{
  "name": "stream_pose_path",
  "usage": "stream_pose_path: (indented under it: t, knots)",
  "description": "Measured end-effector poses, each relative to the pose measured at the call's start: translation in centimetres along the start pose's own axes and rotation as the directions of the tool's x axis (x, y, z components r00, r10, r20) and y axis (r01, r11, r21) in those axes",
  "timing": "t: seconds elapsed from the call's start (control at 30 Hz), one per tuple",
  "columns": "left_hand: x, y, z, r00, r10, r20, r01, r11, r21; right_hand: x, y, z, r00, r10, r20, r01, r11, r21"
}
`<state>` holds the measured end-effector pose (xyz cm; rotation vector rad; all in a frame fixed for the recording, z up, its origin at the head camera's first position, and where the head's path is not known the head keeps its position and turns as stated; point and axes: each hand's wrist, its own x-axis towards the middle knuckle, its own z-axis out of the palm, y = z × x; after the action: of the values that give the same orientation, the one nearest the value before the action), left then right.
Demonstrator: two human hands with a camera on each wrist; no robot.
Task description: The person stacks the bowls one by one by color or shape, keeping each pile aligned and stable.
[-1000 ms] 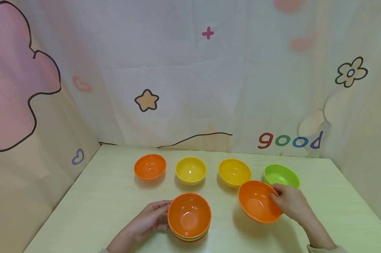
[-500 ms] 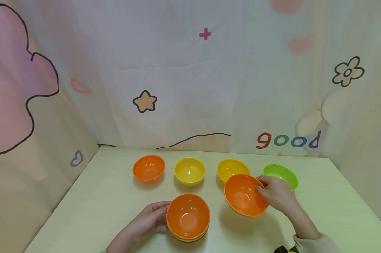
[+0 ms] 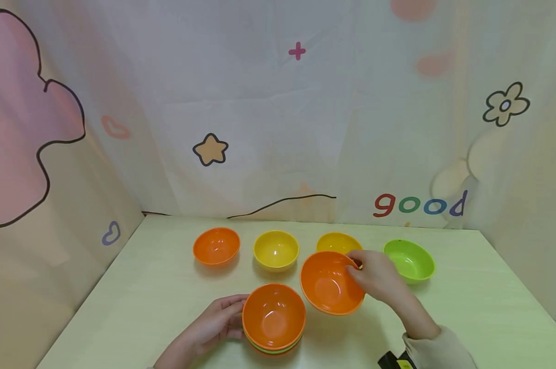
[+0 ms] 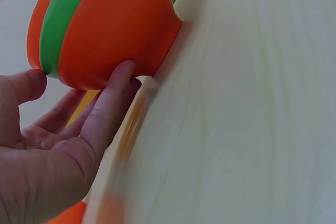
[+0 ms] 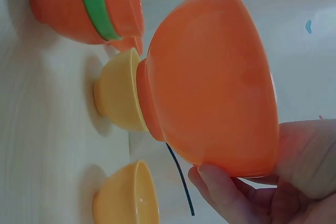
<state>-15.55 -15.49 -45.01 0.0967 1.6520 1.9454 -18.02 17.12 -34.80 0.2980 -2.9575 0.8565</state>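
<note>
The right hand (image 3: 378,279) pinches a raised orange bowl (image 3: 330,287), now closer to the bowl stack (image 3: 274,319), narrowing the gap at its two o'clock, while the left hand (image 3: 215,323), fingers relaxed, touches the stack's nine-o'clock side.

Soft light; glints in bowls (image 3: 332,283), faint shadows on table (image 3: 135,307); wrist views dimmer.
</note>
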Motion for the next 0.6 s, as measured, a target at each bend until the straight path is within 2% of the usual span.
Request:
stream_pose_path:
  t: [0.13,0.37,0.6]
  knots:
    - [0.0,0.0,0.0,1.000,0.002,-0.001,-0.002,1.000,0.001,0.2,-1.1,0.3,1.000,-0.017,0.001,0.018,1.000,-0.015]
    - [0.0,-0.1,0.0,1.000,0.001,-0.009,-0.001,1.000,-0.004,0.7,-2.9,1.1,0.998,-0.058,0.008,0.057,0.998,0.022]
    - [0.0,-0.1,0.0,1.000,-0.002,0.001,0.002,1.000,-0.008,0.8,-4.5,2.2,0.993,-0.117,-0.020,0.117,0.993,0.010]
